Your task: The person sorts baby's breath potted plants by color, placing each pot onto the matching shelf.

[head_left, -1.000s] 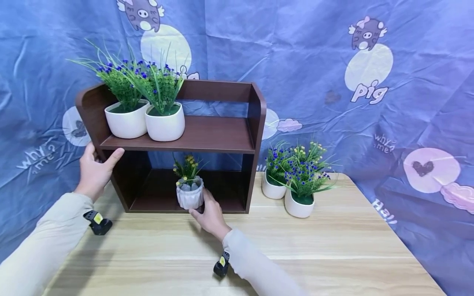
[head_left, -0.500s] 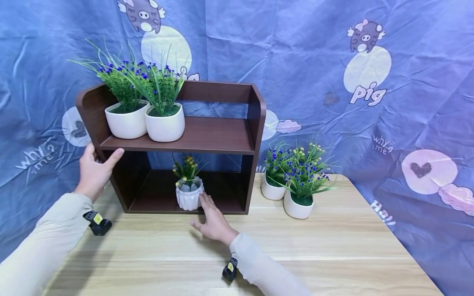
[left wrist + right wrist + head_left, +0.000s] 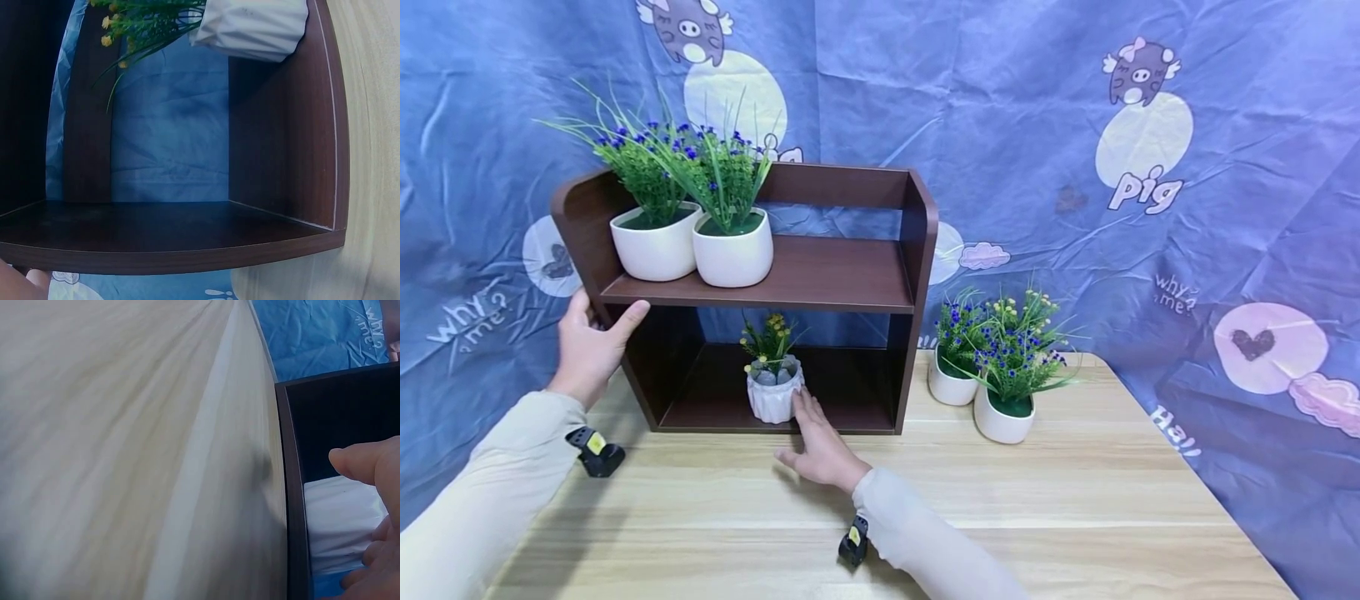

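1. The left hand (image 3: 591, 354) grips the side panel of the brown shelf unit (image 3: 842, 271), thumb across its front edge, and has not moved.
2. On the upper shelf stand two white pots (image 3: 655, 250) (image 3: 733, 257), just beside each other; each contains green foliage with blue flowers.
3. The fluted pot (image 3: 771, 398), upright near the lower shelf's front edge, has shifted slightly left, so its placement seems still under adjustment. It contains grey stones and a yellow-flowered plant.
4. The right hand (image 3: 822, 450), fingers extended, touches the pot's right side; its thumb has come away, so it grips nothing.
5. Two more planted white pots (image 3: 952, 387) (image 3: 1003, 425) stand on the table (image 3: 1060, 517).
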The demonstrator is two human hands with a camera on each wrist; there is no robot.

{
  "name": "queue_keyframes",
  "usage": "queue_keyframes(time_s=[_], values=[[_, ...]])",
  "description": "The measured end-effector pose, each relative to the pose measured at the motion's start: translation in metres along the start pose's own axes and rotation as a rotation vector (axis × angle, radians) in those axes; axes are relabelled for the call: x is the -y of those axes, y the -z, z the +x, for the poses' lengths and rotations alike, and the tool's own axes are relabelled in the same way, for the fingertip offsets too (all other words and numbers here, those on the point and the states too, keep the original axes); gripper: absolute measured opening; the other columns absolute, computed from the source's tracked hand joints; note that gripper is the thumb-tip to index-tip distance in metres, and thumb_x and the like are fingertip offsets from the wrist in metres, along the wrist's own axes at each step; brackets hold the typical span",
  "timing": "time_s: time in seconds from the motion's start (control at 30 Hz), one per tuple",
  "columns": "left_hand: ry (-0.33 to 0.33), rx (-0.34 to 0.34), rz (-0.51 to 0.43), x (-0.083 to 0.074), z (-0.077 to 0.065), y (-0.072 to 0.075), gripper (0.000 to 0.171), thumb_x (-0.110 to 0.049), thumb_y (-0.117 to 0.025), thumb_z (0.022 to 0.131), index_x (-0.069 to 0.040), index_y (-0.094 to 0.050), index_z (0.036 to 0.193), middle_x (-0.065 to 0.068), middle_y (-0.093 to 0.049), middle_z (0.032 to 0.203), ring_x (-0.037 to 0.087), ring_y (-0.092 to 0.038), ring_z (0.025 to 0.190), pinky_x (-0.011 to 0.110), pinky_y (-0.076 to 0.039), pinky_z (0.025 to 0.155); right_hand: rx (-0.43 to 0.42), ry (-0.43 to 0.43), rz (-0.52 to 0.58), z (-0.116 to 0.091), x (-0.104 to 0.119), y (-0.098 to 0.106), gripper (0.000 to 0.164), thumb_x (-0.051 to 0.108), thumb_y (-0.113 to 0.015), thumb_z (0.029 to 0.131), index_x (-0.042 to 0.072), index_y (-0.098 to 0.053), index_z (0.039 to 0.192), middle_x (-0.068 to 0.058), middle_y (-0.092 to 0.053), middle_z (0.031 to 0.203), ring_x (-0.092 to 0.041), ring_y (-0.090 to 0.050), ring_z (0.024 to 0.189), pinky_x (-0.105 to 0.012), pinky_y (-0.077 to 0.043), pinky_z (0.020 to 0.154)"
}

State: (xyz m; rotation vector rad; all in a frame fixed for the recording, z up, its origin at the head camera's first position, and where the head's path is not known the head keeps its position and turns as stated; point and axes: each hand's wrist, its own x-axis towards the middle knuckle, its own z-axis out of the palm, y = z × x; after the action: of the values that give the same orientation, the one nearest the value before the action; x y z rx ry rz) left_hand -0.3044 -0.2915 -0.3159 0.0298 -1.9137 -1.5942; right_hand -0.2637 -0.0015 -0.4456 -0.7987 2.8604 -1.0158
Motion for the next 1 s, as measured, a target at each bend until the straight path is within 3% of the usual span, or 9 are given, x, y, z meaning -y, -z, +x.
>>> queue_keyframes(time_s=[0.3,0.53,0.7,1.0], values=[[0.011,-0.008,-0.037,-0.001,-0.003,0.002,0.049,-0.012,-0.073,0.084,-0.017,-0.053,0.128,-0.014,-0.059,0.109,0.003,-0.053,0.102,0.008,-0.039,0.08,0.043,-0.054,-0.014,0.016,0.015,-0.005,0.092,0.03,-0.068,0.087,0.0,-0.01,0.152,-0.022,-0.007,0.158,-0.045,-0.009,0.142,-0.057,-0.021,0.112],[0.015,-0.005,-0.047,0.0,-0.002,0.001,0.049,-0.012,-0.074,0.083,-0.017,-0.053,0.128,-0.013,-0.06,0.109,0.004,-0.053,0.102,0.008,-0.039,0.079,0.066,-0.112,-0.059,0.033,0.022,-0.009,0.095,0.034,-0.068,0.087,0.005,-0.007,0.154,-0.016,-0.006,0.159,-0.042,-0.009,0.143,-0.058,-0.026,0.109],[0.015,-0.003,-0.001,0.003,-0.001,0.001,0.048,-0.014,-0.073,0.084,-0.019,-0.053,0.127,-0.015,-0.059,0.108,0.002,-0.053,0.1,0.009,-0.04,0.079,0.064,-0.131,-0.078,0.04,0.024,-0.014,0.096,0.034,-0.069,0.086,0.007,-0.007,0.154,-0.012,-0.005,0.16,-0.041,-0.01,0.144,-0.059,-0.027,0.109],[0.014,0.005,-0.006,0.001,0.002,0.001,0.048,-0.013,-0.073,0.084,-0.019,-0.052,0.128,-0.015,-0.058,0.11,0.003,-0.052,0.103,0.009,-0.039,0.08,0.079,-0.13,-0.099,0.052,0.029,-0.011,0.093,0.04,-0.066,0.088,0.009,-0.008,0.154,-0.009,-0.004,0.161,-0.04,-0.01,0.144,-0.058,-0.026,0.109]])
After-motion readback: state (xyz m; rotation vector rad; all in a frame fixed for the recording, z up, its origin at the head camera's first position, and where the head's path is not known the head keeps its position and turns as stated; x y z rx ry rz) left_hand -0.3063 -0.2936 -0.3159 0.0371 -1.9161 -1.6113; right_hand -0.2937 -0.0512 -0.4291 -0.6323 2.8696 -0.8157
